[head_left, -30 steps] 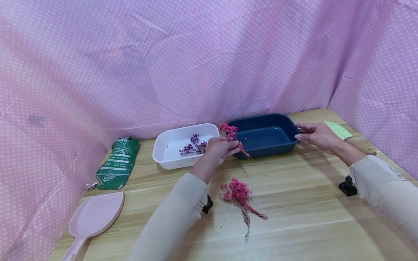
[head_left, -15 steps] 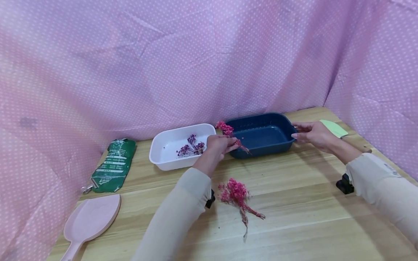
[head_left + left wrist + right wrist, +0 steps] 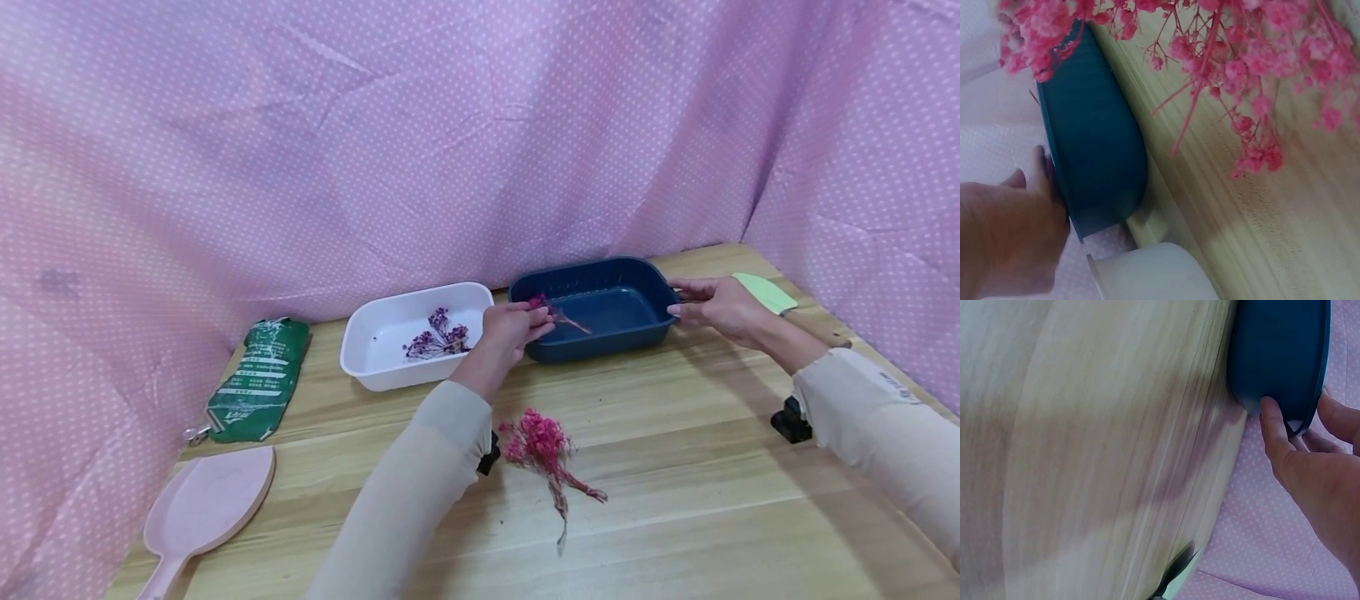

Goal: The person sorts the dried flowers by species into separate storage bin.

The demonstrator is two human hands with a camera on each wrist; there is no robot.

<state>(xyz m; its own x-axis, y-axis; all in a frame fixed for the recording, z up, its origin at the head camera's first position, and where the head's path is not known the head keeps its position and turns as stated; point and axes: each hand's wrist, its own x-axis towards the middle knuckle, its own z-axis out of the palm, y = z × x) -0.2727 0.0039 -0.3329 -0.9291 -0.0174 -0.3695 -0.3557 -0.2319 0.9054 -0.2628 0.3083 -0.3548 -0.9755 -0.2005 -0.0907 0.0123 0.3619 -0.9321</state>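
Observation:
My left hand point(image 3: 513, 329) is over the left rim of the dark blue tray point(image 3: 637, 340), its fingers pinching a small bunch of pink dried flowers point(image 3: 573, 322). The blooms are partly hidden behind the fingers, and the thin stems point right across the tray's inside. In the left wrist view the fingertips are hidden behind the rim. My right hand point(image 3: 720, 310) grips the tray's right end, with fingers point(image 3: 1275, 428) spread against the end wall and rim. Another bunch of pink dried flowers point(image 3: 542, 442) lies on the table in front.
A white tray point(image 3: 367, 379) holding purple dried flowers point(image 3: 438, 337) stands just left of the blue one. Farther left lie a green packet point(image 3: 258, 379) and a pink scoop point(image 3: 210, 500). A light green blade-shaped tool point(image 3: 765, 293) lies behind my right hand. Pink dotted cloth point(image 3: 450, 150) hangs behind.
My left hand has moved slightly right, and the pink bunch has dropped lower, from above the rim to inside the blue tray. My right hand keeps its hold on the tray.

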